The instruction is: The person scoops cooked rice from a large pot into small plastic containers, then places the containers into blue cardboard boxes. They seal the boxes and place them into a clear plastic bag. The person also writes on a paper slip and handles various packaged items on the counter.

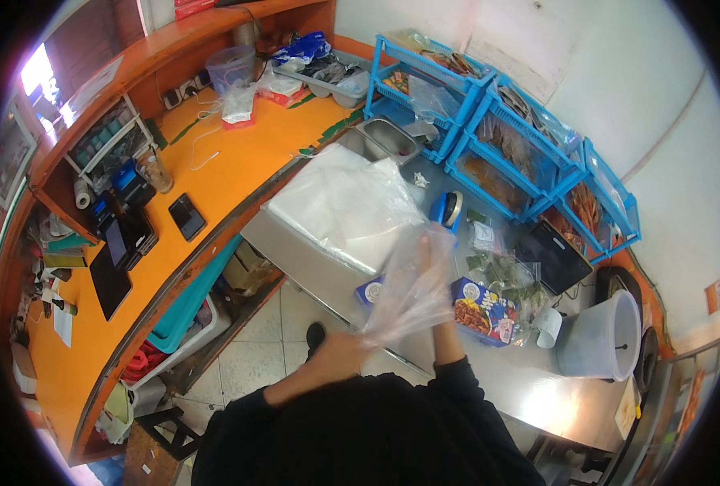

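A clear plastic bag (399, 304) is stretched between my two hands above the front edge of the metal counter. My left hand (342, 355) is closed on its gathered lower end. My right hand (434, 263) shows through the film, fingers pointing up and gripping the bag's upper part; I cannot tell whether it is inside or behind the bag. Just beyond lies a wide stack of clear plastic sheets or bags (339, 198). A blue printed box (483, 312) stands to the right of my right wrist, and another blue box (369, 292) is partly hidden by the bag.
Blue stacked baskets (501, 150) line the back wall, holding packed goods. A tape roll in a blue holder (449, 211), a dark tablet (556, 253) and a translucent bucket (601, 336) stand on the metal counter (538, 397). Left, an orange counter (161, 263) carries a phone (186, 217).
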